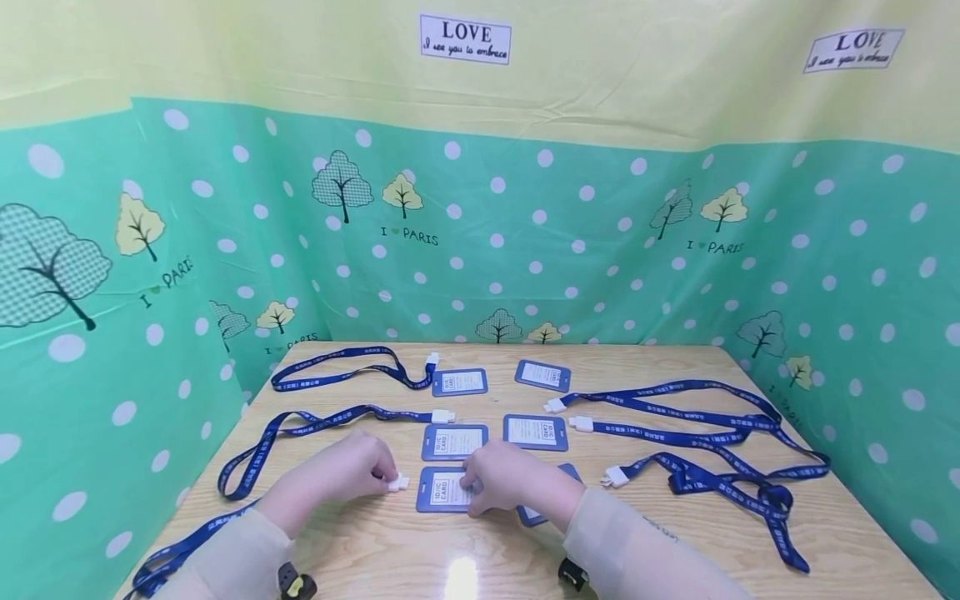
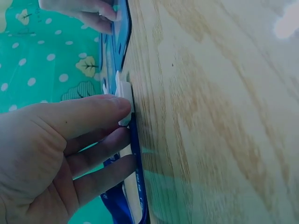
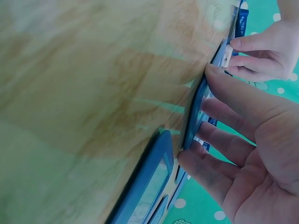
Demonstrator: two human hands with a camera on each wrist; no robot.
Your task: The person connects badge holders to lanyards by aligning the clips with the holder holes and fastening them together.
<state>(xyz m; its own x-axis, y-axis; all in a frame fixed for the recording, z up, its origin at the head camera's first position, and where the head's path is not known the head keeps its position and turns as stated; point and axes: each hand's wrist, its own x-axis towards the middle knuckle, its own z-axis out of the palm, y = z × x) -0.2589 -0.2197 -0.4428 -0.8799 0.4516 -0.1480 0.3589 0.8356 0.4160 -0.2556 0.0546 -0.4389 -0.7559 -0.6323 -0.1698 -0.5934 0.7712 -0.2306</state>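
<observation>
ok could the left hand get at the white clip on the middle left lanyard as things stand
Probably not right away: the left hand pinches the front left clip, so it isn't free. Otherwise the middle left lanyard's white clip looks close, nothing visibly between.

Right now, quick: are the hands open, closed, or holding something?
Left hand: closed, pinching a white lanyard clip.
Right hand: closed, gripping a blue card holder at its right end.

Pale wood-grain bench (image 1: pixel 390 554) with a bright glare (image 1: pixel 461 577), enclosed on three sides by green cloth (image 1: pixel 465 292) printed with white dots (image 1: pixel 545 157) and trees (image 1: pixel 342 179), yellow above.
</observation>
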